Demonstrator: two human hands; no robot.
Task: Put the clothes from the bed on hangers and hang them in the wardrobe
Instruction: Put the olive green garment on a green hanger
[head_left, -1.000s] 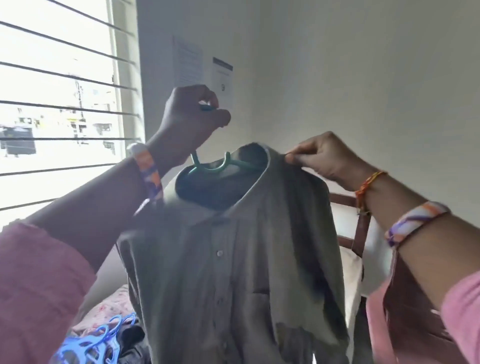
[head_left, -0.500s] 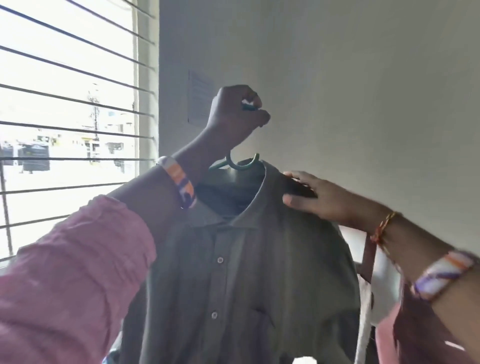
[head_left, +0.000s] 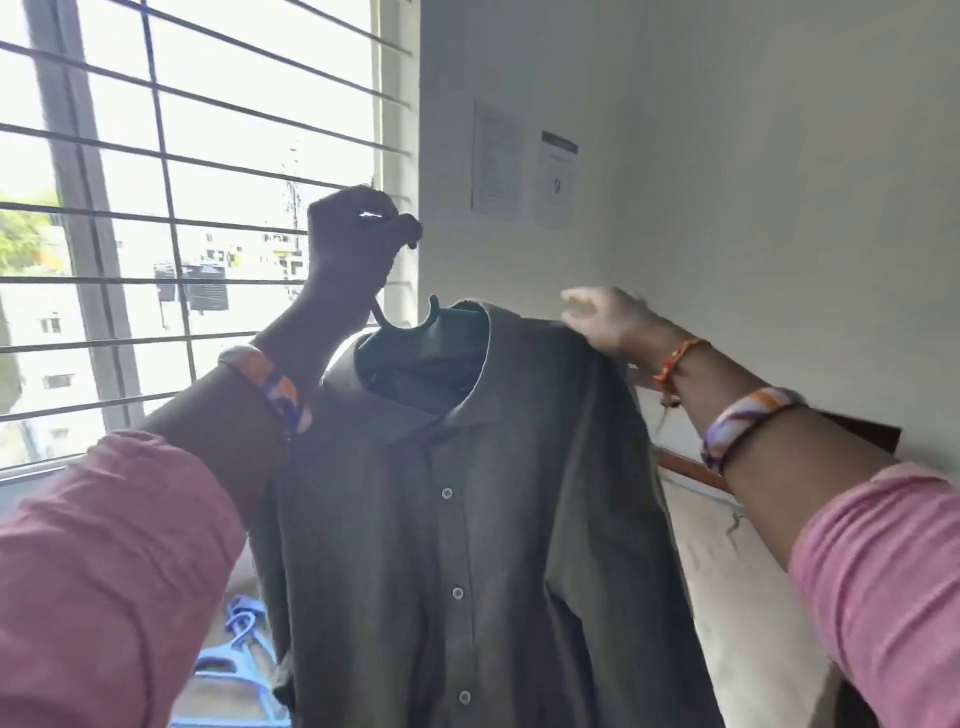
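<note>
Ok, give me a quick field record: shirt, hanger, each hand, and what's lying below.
shirt: grey-green button shirt, on the hanger, held up in the air
hanger: green hanger, neck shows at the collar
left hand: left hand grips the hanger's hook
right hand: right hand, blurred, at the shirt's shoulder
below: blue hangers
wardrobe: not in view
</note>
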